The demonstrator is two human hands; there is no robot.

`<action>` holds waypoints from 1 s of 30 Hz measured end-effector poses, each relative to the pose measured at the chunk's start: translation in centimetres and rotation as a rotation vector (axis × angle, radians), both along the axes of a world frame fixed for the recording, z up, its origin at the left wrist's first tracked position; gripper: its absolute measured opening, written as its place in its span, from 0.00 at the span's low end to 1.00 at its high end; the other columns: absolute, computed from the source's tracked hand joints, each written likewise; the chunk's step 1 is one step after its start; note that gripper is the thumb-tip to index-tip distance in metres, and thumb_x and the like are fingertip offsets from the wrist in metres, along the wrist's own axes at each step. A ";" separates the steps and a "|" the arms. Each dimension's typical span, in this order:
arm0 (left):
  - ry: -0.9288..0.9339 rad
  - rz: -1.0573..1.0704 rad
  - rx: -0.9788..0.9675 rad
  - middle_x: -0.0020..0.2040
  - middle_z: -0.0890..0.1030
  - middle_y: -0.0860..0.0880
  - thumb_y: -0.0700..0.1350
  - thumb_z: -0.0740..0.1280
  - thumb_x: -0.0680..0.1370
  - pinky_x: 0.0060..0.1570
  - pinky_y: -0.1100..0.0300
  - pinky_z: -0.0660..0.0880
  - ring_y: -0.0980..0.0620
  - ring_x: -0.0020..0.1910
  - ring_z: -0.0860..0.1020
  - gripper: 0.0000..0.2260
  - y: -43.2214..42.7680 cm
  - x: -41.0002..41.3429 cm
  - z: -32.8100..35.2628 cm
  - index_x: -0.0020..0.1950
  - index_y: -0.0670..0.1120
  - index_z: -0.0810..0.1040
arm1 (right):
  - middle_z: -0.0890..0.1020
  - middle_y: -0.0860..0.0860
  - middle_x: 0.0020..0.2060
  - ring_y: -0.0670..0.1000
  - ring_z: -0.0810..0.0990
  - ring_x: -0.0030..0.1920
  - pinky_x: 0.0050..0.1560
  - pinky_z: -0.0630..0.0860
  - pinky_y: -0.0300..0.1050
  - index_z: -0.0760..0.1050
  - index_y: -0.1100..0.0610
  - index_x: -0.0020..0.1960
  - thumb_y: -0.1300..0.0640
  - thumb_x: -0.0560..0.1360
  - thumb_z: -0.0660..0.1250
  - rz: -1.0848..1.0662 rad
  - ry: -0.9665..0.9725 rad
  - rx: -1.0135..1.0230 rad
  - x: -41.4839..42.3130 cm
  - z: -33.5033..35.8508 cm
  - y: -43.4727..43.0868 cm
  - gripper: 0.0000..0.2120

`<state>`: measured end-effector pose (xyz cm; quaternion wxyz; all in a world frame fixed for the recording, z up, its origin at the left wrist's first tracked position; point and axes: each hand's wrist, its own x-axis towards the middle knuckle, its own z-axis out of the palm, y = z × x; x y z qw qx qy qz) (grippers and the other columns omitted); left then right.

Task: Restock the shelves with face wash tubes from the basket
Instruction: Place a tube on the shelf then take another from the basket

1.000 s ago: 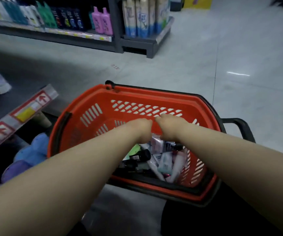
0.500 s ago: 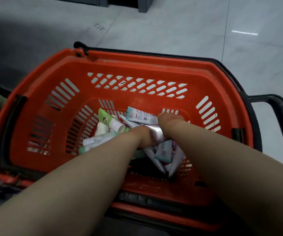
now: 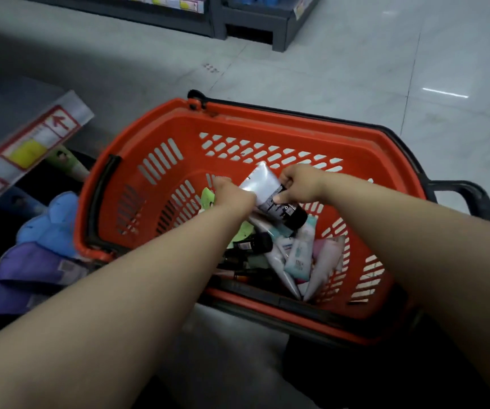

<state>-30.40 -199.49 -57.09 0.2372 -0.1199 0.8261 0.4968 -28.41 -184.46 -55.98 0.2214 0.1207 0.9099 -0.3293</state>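
An orange basket [image 3: 267, 112] stands on the floor in front of me, with several face wash tubes [image 3: 297, 256] piled in its near right corner. My right hand [image 3: 300, 184] grips a silver tube with a black cap [image 3: 260, 184], raised above the pile and tilted, cap toward me. My left hand [image 3: 232, 194] reaches down beside that tube, next to a green tube [image 3: 207, 197]. Its fingers point away from me and are hidden, so whether they hold anything is unclear.
A shelf edge with red-arrow price labels [image 3: 31, 143] juts in at the left, with blue and purple packs [image 3: 49, 222] below it. The basket's black handle [image 3: 474, 196] sticks out to the right. Dark shelving [image 3: 255, 22] stands across the tiled aisle.
The silver tube has come up out of the pile in my right hand. My view has pulled back, showing the shelf edge on the left again.
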 end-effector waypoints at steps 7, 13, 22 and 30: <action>0.016 0.057 0.285 0.50 0.80 0.47 0.39 0.65 0.77 0.38 0.60 0.71 0.52 0.40 0.78 0.07 -9.5 2.7 6.6 0.54 0.47 0.74 | 0.76 0.55 0.37 0.53 0.75 0.40 0.47 0.76 0.51 0.72 0.56 0.41 0.64 0.70 0.73 0.008 0.179 -0.383 -0.1 5.8 -8.6 0.09; 0.338 0.150 0.228 0.48 0.81 0.46 0.39 0.67 0.76 0.38 0.62 0.73 0.51 0.40 0.78 0.09 -19.5 7.0 12.9 0.55 0.44 0.78 | 0.76 0.51 0.34 0.49 0.76 0.37 0.47 0.78 0.48 0.72 0.56 0.41 0.63 0.69 0.75 0.071 0.317 -0.528 1.9 10.9 -18.7 0.11; 0.573 0.392 0.262 0.43 0.81 0.50 0.40 0.67 0.77 0.40 0.60 0.76 0.52 0.43 0.80 0.04 -34.9 13.6 20.7 0.48 0.49 0.78 | 0.77 0.51 0.34 0.46 0.77 0.32 0.34 0.76 0.39 0.73 0.56 0.45 0.61 0.70 0.74 0.259 0.434 -0.681 5.1 18.7 -35.8 0.10; 0.816 0.580 0.039 0.37 0.77 0.57 0.39 0.67 0.76 0.33 0.71 0.70 0.68 0.31 0.74 0.07 -46.1 16.7 21.5 0.53 0.46 0.79 | 0.80 0.48 0.48 0.46 0.78 0.49 0.51 0.73 0.40 0.74 0.57 0.59 0.54 0.69 0.75 0.517 0.612 -0.453 7.1 20.1 -48.8 0.21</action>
